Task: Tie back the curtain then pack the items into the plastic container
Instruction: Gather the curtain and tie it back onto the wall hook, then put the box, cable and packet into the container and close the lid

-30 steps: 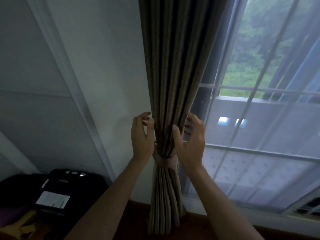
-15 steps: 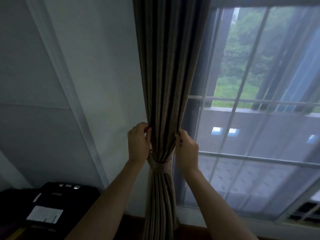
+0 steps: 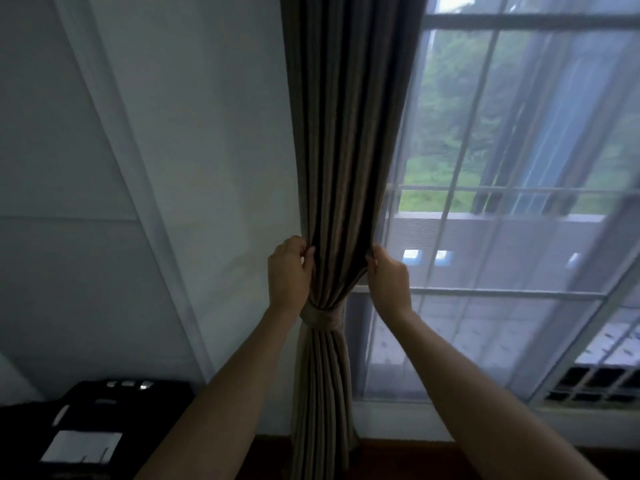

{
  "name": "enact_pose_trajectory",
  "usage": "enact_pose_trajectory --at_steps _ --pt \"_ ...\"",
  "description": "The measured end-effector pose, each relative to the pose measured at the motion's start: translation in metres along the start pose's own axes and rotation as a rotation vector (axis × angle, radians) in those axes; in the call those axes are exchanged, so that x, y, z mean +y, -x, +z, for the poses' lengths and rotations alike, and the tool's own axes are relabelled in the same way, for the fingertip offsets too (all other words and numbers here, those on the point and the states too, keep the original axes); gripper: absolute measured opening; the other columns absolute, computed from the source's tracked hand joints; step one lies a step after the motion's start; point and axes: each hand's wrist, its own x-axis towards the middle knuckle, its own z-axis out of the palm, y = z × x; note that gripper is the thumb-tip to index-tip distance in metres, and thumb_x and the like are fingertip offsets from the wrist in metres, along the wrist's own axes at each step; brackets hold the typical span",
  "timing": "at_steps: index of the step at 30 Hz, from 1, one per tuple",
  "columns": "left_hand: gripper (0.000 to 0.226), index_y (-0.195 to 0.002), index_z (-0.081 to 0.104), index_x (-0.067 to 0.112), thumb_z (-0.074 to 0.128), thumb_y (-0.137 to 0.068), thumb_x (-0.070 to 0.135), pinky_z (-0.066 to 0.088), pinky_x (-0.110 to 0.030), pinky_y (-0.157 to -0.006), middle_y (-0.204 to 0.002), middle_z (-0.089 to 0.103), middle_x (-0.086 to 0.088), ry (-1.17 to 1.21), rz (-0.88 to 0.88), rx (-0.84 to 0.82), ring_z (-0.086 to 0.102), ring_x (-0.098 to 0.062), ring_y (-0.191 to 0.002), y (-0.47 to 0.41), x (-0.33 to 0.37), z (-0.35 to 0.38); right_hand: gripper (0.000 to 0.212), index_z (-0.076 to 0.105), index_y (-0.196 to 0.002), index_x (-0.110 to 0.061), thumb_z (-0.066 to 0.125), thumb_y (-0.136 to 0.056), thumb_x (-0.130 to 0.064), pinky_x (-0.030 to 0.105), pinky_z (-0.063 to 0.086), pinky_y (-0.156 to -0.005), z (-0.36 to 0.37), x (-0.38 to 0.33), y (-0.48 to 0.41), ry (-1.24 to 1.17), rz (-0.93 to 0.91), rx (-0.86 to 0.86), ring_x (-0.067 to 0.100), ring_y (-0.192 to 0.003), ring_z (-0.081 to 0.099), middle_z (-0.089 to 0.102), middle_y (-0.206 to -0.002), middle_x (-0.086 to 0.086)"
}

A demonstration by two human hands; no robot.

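A brown pleated curtain (image 3: 343, 133) hangs gathered in the middle of the view, between the white wall and the window. A matching fabric tie-back (image 3: 322, 318) is wrapped tight around it low down. My left hand (image 3: 289, 271) pinches the curtain's left edge just above the tie-back. My right hand (image 3: 388, 278) pinches the right edge at the same height. Both hold folds of the fabric. No plastic container is in view.
A window (image 3: 502, 202) with white bars and a sheer white curtain (image 3: 450, 323) fills the right side. A black case (image 3: 104, 424) with a white label lies at the bottom left. A dark wooden floor strip runs along the wall's foot.
My fingers went from spread around the curtain to pinched on its two edges, slightly higher above the tie-back. The view tilted up and shows more of the window.
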Motion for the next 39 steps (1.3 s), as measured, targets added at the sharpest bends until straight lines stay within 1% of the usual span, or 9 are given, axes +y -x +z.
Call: enact_pose_trajectory --at_steps 4,6,8,10,12,16,22,31,39 --pt "0.018 -0.107 0.062 0.006 0.053 -0.096 0.018 0.050 -0.033 -0.074 -0.095 0.064 -0.011 0.048 -0.016 -0.167 0.062 -0.025 -0.083 -0.001 0.001 -0.030 0.018 0.061 -0.101 -0.007 0.047 -0.098 -0.017 0.039 0.051 -0.062 -0.009 -0.018 0.002 0.239 0.061 -0.104 0.036 -0.076 0.066 0.069 -0.083 0.015" --pt "0.027 -0.119 0.058 0.009 0.051 -0.097 0.021 0.050 -0.032 -0.081 -0.105 0.063 -0.011 0.045 -0.072 -0.238 0.062 -0.026 -0.092 0.003 -0.001 -0.048 0.027 0.058 -0.116 -0.010 0.048 -0.099 -0.028 0.042 0.054 -0.073 -0.014 -0.036 0.014 0.310 0.078 -0.157 0.036 -0.093 0.066 0.069 -0.104 0.014" --pt "0.035 -0.128 0.054 0.011 0.050 -0.097 0.026 0.050 -0.038 -0.089 -0.116 0.061 -0.011 -0.002 -0.085 -0.300 0.061 -0.028 -0.099 0.009 -0.005 -0.066 0.053 0.041 -0.141 -0.011 0.048 -0.098 -0.041 0.049 0.047 -0.098 -0.017 -0.047 0.031 0.348 0.101 -0.229 0.035 -0.127 0.050 0.051 -0.141 0.013" --pt "0.041 -0.133 0.049 0.011 0.049 -0.097 0.030 0.047 -0.043 -0.093 -0.124 0.058 -0.012 -0.100 -0.053 -0.353 0.059 -0.029 -0.105 0.011 -0.010 -0.084 0.071 0.018 -0.153 -0.018 0.040 -0.097 -0.054 0.052 0.024 -0.116 -0.021 -0.054 0.046 0.445 0.105 -0.279 0.032 -0.147 0.019 0.023 -0.159 0.010" --pt "0.046 -0.137 0.045 0.012 0.048 -0.097 0.033 0.042 -0.044 -0.098 -0.130 0.054 -0.013 -0.217 -0.016 -0.397 0.054 -0.030 -0.114 0.012 -0.014 -0.100 0.074 0.010 -0.155 -0.024 0.034 -0.095 -0.061 0.054 0.012 -0.118 -0.027 -0.057 0.056 0.497 0.120 -0.318 0.031 -0.149 0.005 0.012 -0.162 0.009" --pt "0.057 -0.148 0.028 0.015 0.040 -0.099 0.040 0.015 -0.049 -0.117 -0.153 0.030 -0.011 -0.401 0.064 -0.476 0.023 -0.027 -0.143 0.025 -0.010 -0.133 0.076 0.010 -0.155 -0.030 0.031 -0.092 -0.067 0.059 0.014 -0.117 -0.051 -0.069 0.078 0.568 0.145 -0.337 0.033 -0.149 0.005 0.010 -0.163 0.007" --pt "0.076 -0.153 0.002 0.019 0.039 -0.096 0.052 -0.003 -0.053 -0.117 -0.161 -0.003 -0.010 -0.491 0.057 -0.565 -0.005 -0.029 -0.147 0.085 -0.006 -0.178 0.084 0.004 -0.154 -0.032 0.037 -0.088 -0.072 0.060 0.016 -0.115 -0.075 -0.078 0.139 0.542 0.167 -0.384 0.035 -0.149 0.007 0.007 -0.163 0.008" --pt "0.084 -0.152 -0.002 0.021 0.047 -0.092 0.053 -0.001 -0.055 -0.117 -0.161 -0.006 -0.010 -0.497 -0.121 -0.762 -0.004 -0.029 -0.148 0.244 -0.017 -0.199 0.086 0.011 -0.154 -0.029 0.044 -0.086 -0.070 0.055 0.023 -0.115 -0.063 -0.048 0.302 0.458 0.271 -0.540 0.034 -0.146 0.018 0.016 -0.161 0.010" --pt "0.079 -0.153 0.001 0.018 0.045 -0.095 0.049 0.003 -0.054 -0.118 -0.161 0.001 -0.011 -0.488 -0.248 -0.938 -0.001 -0.028 -0.148 0.405 -0.110 -0.176 0.076 0.034 -0.146 -0.025 0.053 -0.085 -0.066 0.048 0.034 -0.109 0.008 0.010 0.463 0.403 0.511 -0.778 0.031 -0.141 0.030 0.032 -0.155 0.006"
